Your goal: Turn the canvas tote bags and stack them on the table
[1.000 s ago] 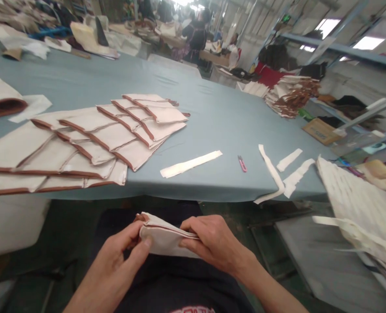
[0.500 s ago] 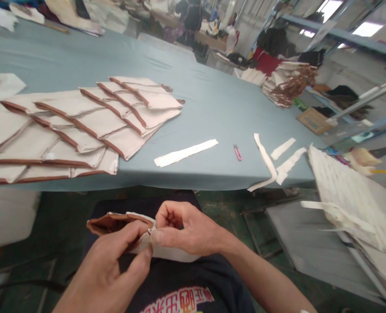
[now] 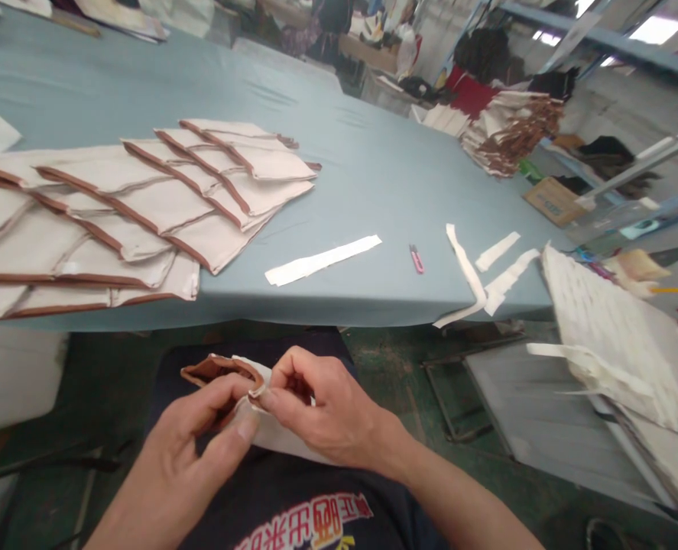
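Note:
Over my lap I hold a cream fabric piece with a brown-bound edge, folded like a pouch, its brown inside showing at the upper left. My left hand pinches the bound edge between thumb and forefinger. Right beside it, my right hand pinches the same edge, fingers curled. The two sets of fingertips almost touch at a small fold. Whether a needle or thread is between them cannot be made out. On the table, similar cream pieces with brown edging lie overlapped in a fan.
The blue-covered table spans the view ahead. On it lie a white strip, small pink thread snips and more white strips. A stack of cream and brown pieces stands at the far right, near a cardboard box.
Both hands stay pinched at the bound edge, the left slightly further left. The pouch's brown opening has swung right and looks narrower. The whole view has shifted a little.

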Available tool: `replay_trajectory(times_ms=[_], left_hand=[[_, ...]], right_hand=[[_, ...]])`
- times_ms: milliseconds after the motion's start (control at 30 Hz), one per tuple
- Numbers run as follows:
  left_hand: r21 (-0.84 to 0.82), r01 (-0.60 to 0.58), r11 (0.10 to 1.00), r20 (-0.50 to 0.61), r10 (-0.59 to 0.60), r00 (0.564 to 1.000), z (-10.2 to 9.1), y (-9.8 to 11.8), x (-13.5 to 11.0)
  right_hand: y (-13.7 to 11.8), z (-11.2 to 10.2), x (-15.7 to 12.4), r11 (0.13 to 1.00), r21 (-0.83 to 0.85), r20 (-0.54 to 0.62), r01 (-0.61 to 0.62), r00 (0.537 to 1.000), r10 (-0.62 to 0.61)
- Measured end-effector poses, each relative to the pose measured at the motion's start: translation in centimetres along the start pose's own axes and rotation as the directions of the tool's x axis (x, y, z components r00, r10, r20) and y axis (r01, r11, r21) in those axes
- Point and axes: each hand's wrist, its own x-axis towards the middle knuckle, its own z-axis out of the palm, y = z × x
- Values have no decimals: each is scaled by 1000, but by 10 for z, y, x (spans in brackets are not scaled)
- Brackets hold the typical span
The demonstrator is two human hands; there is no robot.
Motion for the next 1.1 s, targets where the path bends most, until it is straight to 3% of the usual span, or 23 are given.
replay_trajectory(times_ms=[100,267,400,633,933,1100], left_hand=[[24,51,998,33,-52,998,-1,2,4],[98,11,995,63,-17,998,0,4,10],[109,-4,994,55,-2,998,-1,-4,8],[86,-8,996,94,0,996,-6,-17,1],[109,50,993,-68,-42,997,2,-20,6],[15,41,999,-205,-37,978,13,-24,-1]], right_hand=[[-1,6,-5,995,-97,-47,22,999,-27],[2,7,-6,993,-114,-65,-39,997,32],[5,9,-7,987,-127,-65,-97,994,89],[15,24,-11,984,-166,-86,-58,995,44],[28,46,-11,962,-271,-157,-24,987,-20],[32,60,-12,986,-158,-249,-46,968,5]])
